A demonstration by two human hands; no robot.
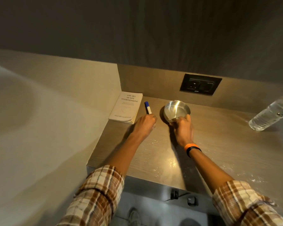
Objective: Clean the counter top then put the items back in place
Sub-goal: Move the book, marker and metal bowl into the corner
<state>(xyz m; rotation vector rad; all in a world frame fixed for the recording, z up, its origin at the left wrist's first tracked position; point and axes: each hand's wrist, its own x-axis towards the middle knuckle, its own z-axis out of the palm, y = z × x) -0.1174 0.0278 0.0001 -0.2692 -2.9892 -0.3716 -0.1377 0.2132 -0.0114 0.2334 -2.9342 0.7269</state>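
Both hands are at the far left corner of the desk (219,144), where the items are gathered. The left hand (145,123) is curled around the near end of a blue-capped marker (147,107), which lies just right of a white paperback book (126,107) that sits flat in the corner against the walls. The right hand (183,126) has its fingers closed over the near rim of a steel bowl (176,110), which stands upright on the desk just right of the marker. A clear water bottle (271,112) stands well apart at the far right. Whether these items are being lifted away or set back cannot be told from this view. Pale specks and smears show on the near part of the desk, between the forearms and toward the right edge, and no cloth is in sight. So wiping looks unfinished or not yet started; most of the task probably remains, including final placement of marker, bowl and bottle.
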